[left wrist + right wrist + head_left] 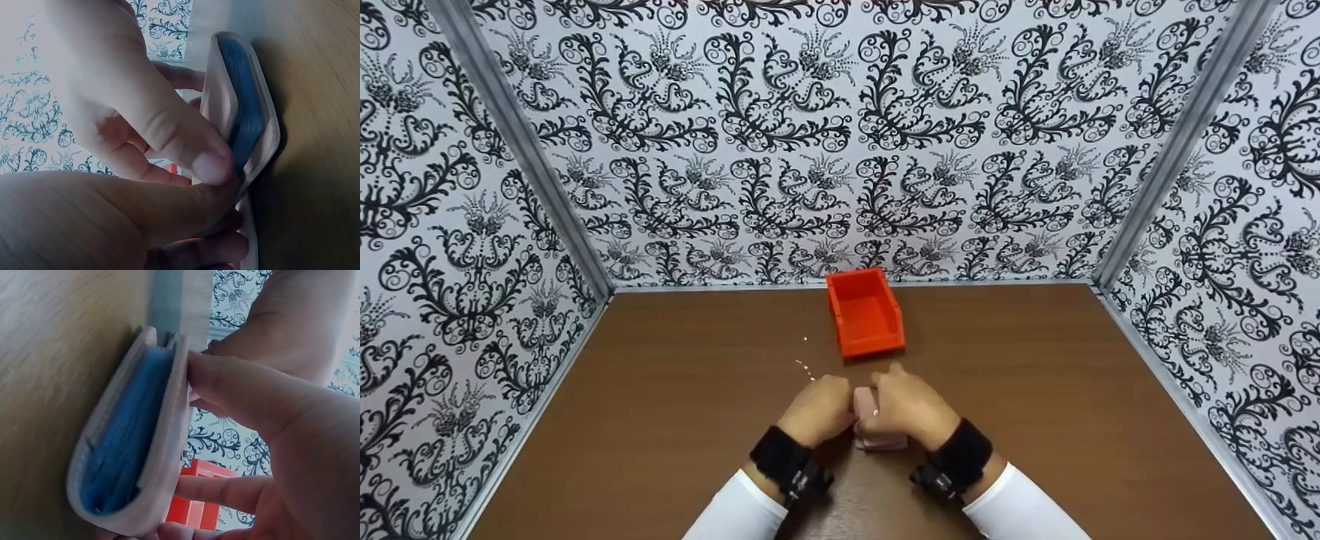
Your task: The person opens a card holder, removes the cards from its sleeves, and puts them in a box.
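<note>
A pink card holder (883, 441) stands near the middle of the wooden table between both hands. Blue sleeves (244, 101) fill its inside, and its pink covers (171, 427) stand slightly apart around them. My left hand (819, 409) pinches the holder's edge between thumb and fingers. From the other side my right hand (911, 405) grips it, with the thumb (211, 377) against the cover and fingers farther down along it. In the left wrist view the two thumbs meet at the edge of the cover. The fingers partly hide the holder in the head view.
Behind the hands, an orange open bin (872, 346) sits toward the table's back edge. Several small white specks (808, 369) show on the table left of it. Patterned walls with metal corner posts (521, 150) enclose the table (682, 390) at the back and sides.
</note>
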Available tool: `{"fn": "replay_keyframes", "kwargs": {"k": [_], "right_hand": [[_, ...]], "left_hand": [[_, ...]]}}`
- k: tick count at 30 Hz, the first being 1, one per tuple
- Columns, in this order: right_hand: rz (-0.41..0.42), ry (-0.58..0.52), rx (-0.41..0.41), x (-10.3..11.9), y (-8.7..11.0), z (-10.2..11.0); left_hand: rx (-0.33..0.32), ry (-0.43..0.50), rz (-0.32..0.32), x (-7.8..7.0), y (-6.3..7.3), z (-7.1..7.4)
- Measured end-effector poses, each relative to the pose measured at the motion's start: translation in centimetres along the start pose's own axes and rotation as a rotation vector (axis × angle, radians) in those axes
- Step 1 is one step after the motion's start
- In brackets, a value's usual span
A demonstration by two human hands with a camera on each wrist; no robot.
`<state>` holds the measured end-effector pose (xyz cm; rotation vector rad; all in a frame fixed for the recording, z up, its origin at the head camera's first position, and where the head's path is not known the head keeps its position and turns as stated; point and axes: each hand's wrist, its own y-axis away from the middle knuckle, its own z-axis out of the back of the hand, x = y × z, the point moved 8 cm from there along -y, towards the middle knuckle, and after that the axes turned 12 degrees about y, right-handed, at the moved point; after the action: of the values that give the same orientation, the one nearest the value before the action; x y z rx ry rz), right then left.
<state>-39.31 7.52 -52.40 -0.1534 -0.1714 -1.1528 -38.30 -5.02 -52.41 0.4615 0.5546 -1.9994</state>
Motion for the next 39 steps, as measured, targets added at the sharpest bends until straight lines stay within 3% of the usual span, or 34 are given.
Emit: {"fn": "replay_keyframes", "kwargs": {"k": [6,10,14,26,39], "right_hand": [[-0.013,-0.076,0.098,-0.8,-0.1,0.8],[0.005,-0.150,0.133,-1.8,-0.1,2.1],[-0.037,-0.181,0.145,-3.3,-0.3,3.0],[-0.103,-0.141,0.115,-7.2,-0.4,4.6],[-0.169,-0.087,0.165,-9.9,-0.5,2.9]], "left_hand": [[0.023,0.015,0.027,0.1,0.0,0.0],[0.033,-0.010,0.051,0.2,-0.1,0.0],[0.023,-0.034,0.065,0.1,-0.2,0.1],[0.062,-0.074,0.156,0.4,-0.4,-0.5],[0.086,-0.007,0.198,0.3,-0.1,-1.0]]}}
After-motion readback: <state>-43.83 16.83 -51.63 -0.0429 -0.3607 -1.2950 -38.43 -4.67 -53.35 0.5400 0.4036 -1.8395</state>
